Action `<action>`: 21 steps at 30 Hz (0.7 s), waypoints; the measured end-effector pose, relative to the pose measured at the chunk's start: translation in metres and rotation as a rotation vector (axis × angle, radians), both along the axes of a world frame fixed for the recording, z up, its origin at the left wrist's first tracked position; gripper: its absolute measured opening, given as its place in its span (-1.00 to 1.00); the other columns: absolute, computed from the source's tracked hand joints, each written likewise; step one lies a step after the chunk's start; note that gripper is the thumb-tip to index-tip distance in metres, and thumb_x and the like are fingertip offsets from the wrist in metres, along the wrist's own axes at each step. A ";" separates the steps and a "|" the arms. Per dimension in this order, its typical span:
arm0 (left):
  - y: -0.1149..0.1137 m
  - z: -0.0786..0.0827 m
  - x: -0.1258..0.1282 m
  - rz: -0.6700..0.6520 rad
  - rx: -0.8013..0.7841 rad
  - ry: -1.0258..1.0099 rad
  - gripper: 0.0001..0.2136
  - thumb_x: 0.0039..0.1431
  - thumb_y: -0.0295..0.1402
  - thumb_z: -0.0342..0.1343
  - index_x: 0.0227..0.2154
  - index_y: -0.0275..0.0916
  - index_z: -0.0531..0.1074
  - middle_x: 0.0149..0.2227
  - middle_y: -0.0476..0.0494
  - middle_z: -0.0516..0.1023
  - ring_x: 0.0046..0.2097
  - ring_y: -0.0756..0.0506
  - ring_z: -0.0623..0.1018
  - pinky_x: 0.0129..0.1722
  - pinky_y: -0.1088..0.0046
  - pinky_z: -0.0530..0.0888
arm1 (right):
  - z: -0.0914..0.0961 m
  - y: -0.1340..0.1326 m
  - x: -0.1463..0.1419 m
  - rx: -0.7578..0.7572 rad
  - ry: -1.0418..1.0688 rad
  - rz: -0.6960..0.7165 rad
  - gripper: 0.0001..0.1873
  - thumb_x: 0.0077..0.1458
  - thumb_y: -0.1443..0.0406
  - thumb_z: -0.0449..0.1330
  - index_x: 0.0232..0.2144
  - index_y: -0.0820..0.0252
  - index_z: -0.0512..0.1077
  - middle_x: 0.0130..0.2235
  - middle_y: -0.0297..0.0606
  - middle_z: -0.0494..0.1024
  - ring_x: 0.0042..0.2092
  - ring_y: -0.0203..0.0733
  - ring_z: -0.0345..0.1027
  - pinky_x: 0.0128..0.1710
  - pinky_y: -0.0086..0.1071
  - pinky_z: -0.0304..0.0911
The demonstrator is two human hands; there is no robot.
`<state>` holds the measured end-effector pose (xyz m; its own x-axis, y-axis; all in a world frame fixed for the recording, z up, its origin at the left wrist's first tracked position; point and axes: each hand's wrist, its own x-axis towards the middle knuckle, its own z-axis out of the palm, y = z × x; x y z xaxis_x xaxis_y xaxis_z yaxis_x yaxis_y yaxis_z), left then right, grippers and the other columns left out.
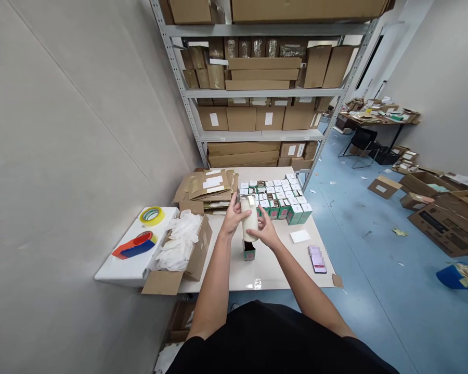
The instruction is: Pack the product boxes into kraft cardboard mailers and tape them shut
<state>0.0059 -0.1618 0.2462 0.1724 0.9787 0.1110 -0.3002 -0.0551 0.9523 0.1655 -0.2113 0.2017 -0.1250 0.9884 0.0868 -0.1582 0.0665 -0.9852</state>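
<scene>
A cream-coloured cylinder (250,224), which looks like a tumbler or bottle, is held up between my two hands above the table. Around its left side wrap the fingers of my left hand (232,216). My right hand (265,230) grips it from the right, lower down. Just below it, a small green box (249,253) stands on the table with its dark top open. Behind my hands are rows of green-and-white boxes (295,214), several with open tops. Fingertips behind the cylinder are hidden.
Left of my arms, an open carton (198,249) holds white plastic bags (179,241). A tape dispenser (136,245) and a yellow tape roll (152,216) lie beside it. Flattened cardboard (206,184) is stacked behind. A phone (317,259) and white card (300,236) lie right. Shelving (263,136) stands beyond.
</scene>
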 end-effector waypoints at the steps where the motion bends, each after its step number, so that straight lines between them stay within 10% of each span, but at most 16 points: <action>1: 0.000 -0.001 0.000 0.013 0.004 0.018 0.19 -0.09 -0.27 0.53 0.50 -0.02 -0.15 0.13 -0.27 0.54 0.14 -0.22 0.55 0.18 0.15 0.45 | -0.001 0.001 -0.001 0.001 -0.030 -0.047 0.38 -0.25 0.16 0.57 0.48 -0.11 -0.10 -0.05 -0.23 0.52 -0.15 -0.08 0.51 -0.06 -0.11 0.46; 21: 0.000 -0.005 -0.004 0.082 0.015 0.053 0.16 -0.08 -0.24 0.52 0.49 -0.05 -0.11 0.12 -0.31 0.54 0.09 -0.22 0.59 0.16 0.13 0.50 | -0.007 0.004 -0.002 0.060 -0.073 0.007 0.34 -0.14 0.19 0.50 0.50 -0.12 -0.20 0.02 -0.19 0.50 -0.06 -0.06 0.50 0.02 -0.11 0.43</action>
<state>0.0023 -0.1617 0.2415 0.0983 0.9880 0.1188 -0.2438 -0.0919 0.9655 0.1632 -0.2074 0.1944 -0.1403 0.9807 0.1359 -0.0870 0.1245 -0.9884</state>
